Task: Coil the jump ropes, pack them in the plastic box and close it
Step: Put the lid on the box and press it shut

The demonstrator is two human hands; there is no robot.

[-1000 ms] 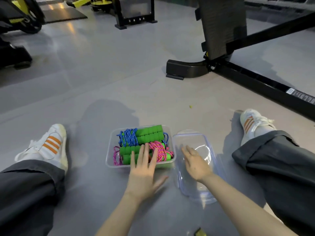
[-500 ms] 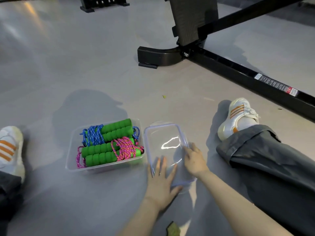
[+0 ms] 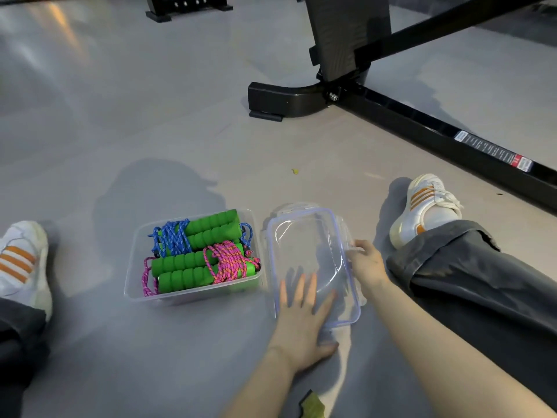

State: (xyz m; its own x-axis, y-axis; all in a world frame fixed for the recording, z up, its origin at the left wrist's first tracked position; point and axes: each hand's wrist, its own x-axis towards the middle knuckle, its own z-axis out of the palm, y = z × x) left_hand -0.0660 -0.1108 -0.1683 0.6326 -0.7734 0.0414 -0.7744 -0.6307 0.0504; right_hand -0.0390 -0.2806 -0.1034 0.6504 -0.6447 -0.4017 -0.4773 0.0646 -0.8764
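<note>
Lid [image 3: 304, 242]: just R of box [image 3: 180, 297], ropes [image 3: 224, 260] coiled inside. L hand [image 3: 301, 324] flat, fingers straight, steadying it; R hand [image 3: 366, 263] pinches rim, prob. for lifting.

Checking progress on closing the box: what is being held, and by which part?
The right hand grips the clear lid by its right edge; the left hand only rests flat on its near end.
</note>
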